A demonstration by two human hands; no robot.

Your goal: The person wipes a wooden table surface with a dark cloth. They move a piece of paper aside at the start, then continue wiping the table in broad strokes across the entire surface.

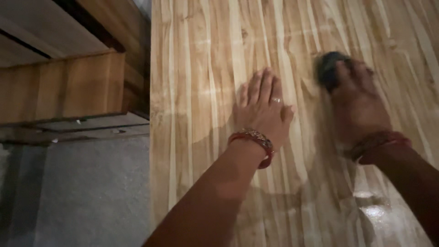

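- Flat on the worktop (pixel 292 36), a broad surface of striped pale and brown wood strips, lies the left hand (pixel 264 107), palm down.
- Its fingers (pixel 263 84) lie straight and close together, pointing away from the person, with the thumb out to the side toward the right hand; they grip nothing.
- One of those fingers carries a ring (pixel 276 99), and a red beaded bracelet (pixel 254 139) circles the wrist just behind the hand.
- Just to the right of the left hand, without touching it, the right hand (pixel 356 105) presses down on a dark pad (pixel 330 68).
- The pad sits on the worktop under the right fingertips, farther from the person than the left hand and off to its right; only its dark rounded far end shows past the fingers.
- The right hand and the pad are blurred, so I cannot tell whether those fingers curl round the pad or simply lie flat over it.
- A red band (pixel 382 142) wraps the right wrist.
- Nearer the person than the right hand, the worktop shows a wet, glossy patch (pixel 372 212) that catches the light.
- Well left of the left hand, past the worktop's edge, there is grey floor (pixel 82 192), and beyond it stacked wooden boards (pixel 68 82).
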